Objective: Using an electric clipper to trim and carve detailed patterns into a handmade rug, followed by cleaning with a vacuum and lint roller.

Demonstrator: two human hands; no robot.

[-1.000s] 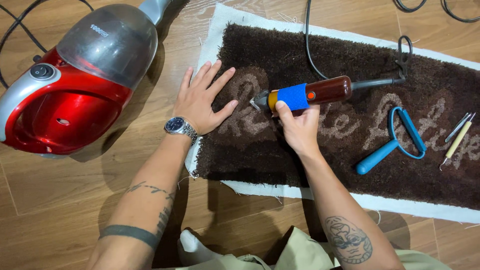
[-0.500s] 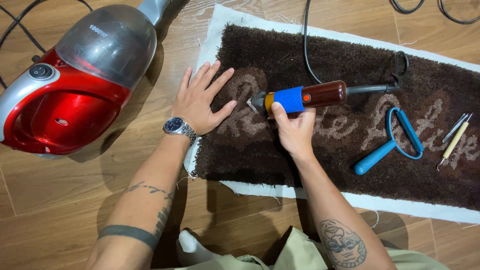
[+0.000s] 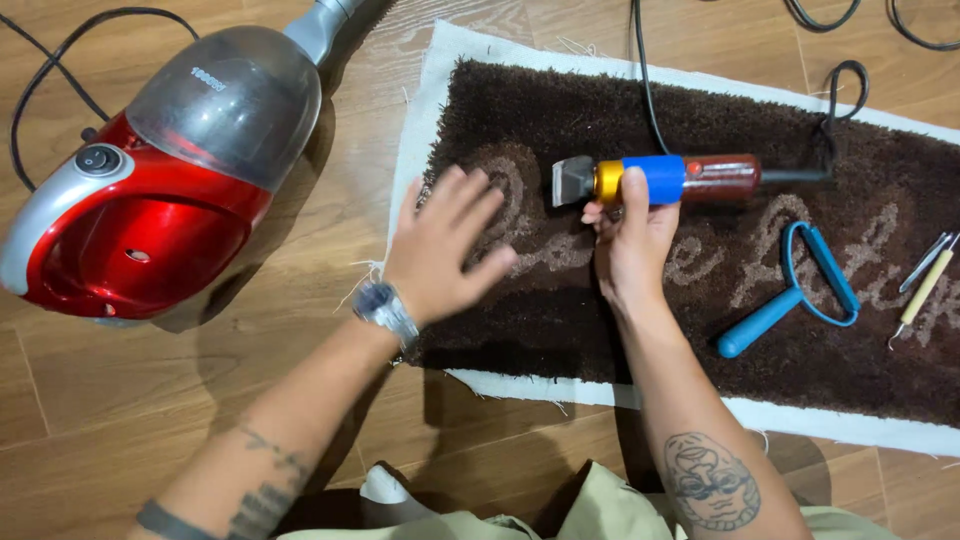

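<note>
A dark brown tufted rug (image 3: 800,360) with paler looping script lies on white backing cloth on the wooden floor. My right hand (image 3: 630,245) grips a corded electric clipper (image 3: 660,180) with a blue and dark red body, its metal blade head pointing left just above the pile. Fingers spread, my left hand (image 3: 445,245) hovers flat over the rug's left end, blurred by motion, holding nothing. A wristwatch sits on that wrist.
A red and grey canister vacuum cleaner (image 3: 150,200) stands on the floor to the left. A blue lint-roller handle (image 3: 790,295) and small hand tools (image 3: 925,285) lie on the rug's right part. Black cables (image 3: 645,80) run off toward the top.
The clipper has lifted off the pile and shifted slightly right. My left hand has left its flat rest on the rug's left end and is sweeping, blurred.
</note>
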